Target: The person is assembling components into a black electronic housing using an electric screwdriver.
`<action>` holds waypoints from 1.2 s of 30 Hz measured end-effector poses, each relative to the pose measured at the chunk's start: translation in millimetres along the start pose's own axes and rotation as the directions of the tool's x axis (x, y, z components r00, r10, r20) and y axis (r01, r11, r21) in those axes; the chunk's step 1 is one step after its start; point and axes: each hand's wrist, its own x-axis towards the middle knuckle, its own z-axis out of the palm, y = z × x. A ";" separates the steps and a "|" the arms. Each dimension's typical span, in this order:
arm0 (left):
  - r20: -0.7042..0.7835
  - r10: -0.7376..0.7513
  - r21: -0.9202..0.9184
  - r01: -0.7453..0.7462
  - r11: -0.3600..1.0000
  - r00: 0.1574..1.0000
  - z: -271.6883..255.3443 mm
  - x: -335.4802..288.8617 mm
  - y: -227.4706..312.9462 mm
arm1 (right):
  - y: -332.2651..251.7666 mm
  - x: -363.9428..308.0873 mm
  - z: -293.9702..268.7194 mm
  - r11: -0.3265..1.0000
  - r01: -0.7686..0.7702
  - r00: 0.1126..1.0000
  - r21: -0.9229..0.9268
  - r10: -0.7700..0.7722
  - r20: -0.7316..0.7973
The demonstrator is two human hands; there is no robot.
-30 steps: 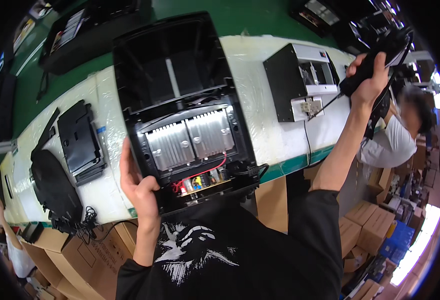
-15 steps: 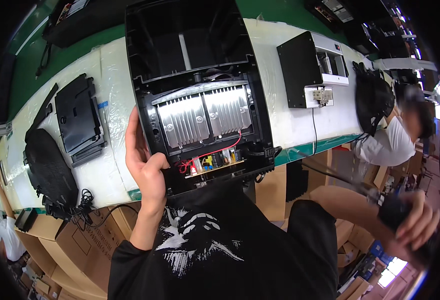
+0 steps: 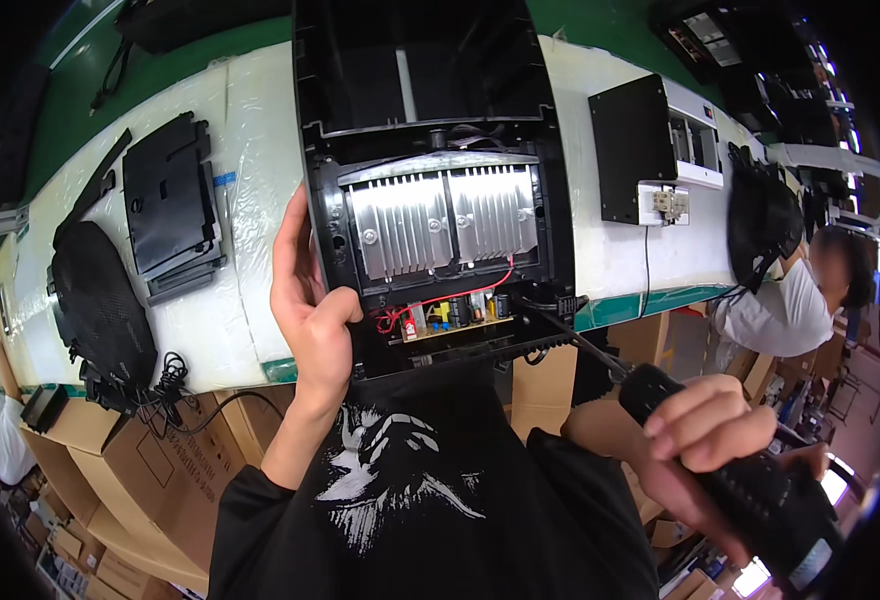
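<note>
A black plastic housing (image 3: 355, 75) stands tilted against me at the near edge of the bench, its inside facing up. Two silver finned heat sinks (image 3: 397, 235) sit in its middle; below them is a small circuit board (image 3: 457, 327) with a red wire. My left hand (image 3: 320, 305) grips the housing's left edge, thumb on the near side and fingers behind. In my right hand (image 3: 710, 425) is a black electric screwdriver (image 3: 660, 395), fingers wrapped round its body. Its long shaft points into the housing's lower right corner; I cannot tell whether the tip touches.
Flat black panels (image 3: 170, 200) and a black mesh cover (image 3: 105, 305) with cables lie on the left of the white bench (image 3: 260, 120). A black-and-white fixture (image 3: 635, 150) stands to the right. Cardboard boxes (image 3: 160, 490) are below. A person (image 3: 785, 305) works at far right.
My right hand has brought the electric screwdriver in from the far right, its shaft now at the housing's lower right. The housing and left hand shift rightward in the picture.
</note>
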 end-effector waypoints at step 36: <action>0.002 0.033 0.059 -0.033 0.998 0.999 1.9 2.2 -6.0 | 36.2 -31.9 4.1 0.998 -0.042 0.984 -0.045 0.034 -0.175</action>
